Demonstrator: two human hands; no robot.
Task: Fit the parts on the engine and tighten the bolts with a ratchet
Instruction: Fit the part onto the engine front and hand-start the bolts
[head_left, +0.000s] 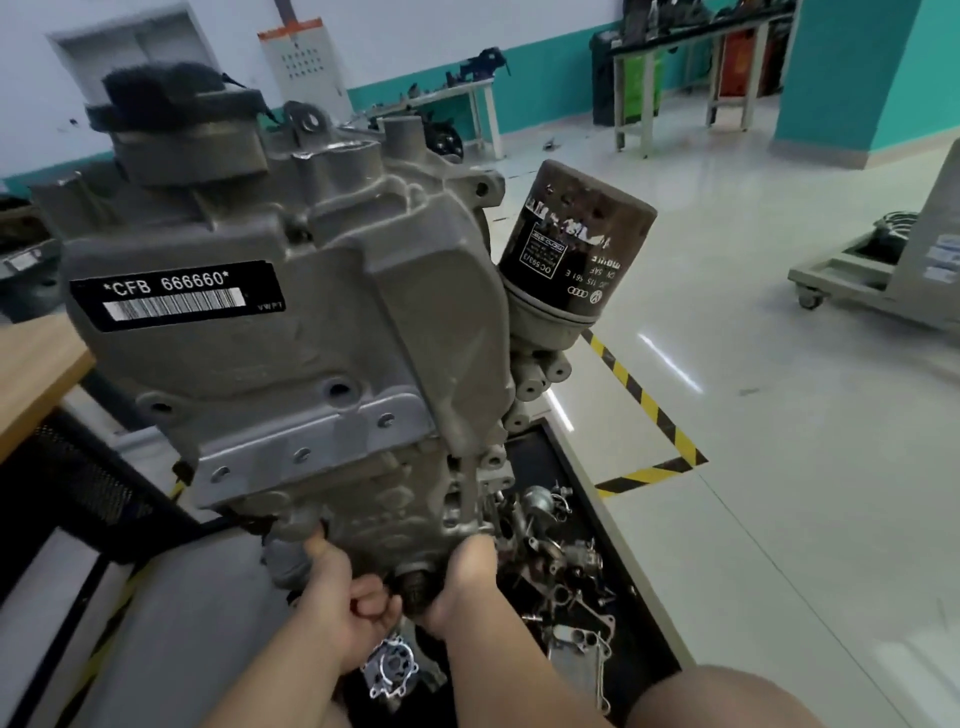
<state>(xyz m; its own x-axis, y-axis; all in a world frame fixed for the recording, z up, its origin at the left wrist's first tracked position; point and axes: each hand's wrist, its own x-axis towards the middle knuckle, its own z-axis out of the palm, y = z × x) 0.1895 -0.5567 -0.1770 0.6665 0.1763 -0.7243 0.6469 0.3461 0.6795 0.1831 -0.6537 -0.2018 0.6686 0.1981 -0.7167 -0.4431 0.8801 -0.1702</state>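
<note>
- At the lower edge of the one engine (291, 364), two hands meet; the left hand (353, 592) has its thumb straight up against the casting and its fingers curled beside one dark round stub (413, 587); whether it grips, I cannot tell
- the right hand (462, 577) lies against the casting on the stub's other side, fingers hidden; grip cannot be told
- one dark oil filter (571, 244) juts from the engine's right; one barcode label (176, 296) sits on its front
- below and right of the engine, one black tray (540, 457) holds many loose metal parts, too jumbled to count
- right of the engine lies open glossy floor (779, 467) edged by yellow-black tape (644, 400); left, a wooden tabletop (31, 374)
- behind it, two benches (675, 41) and teal walls (841, 67)
</note>
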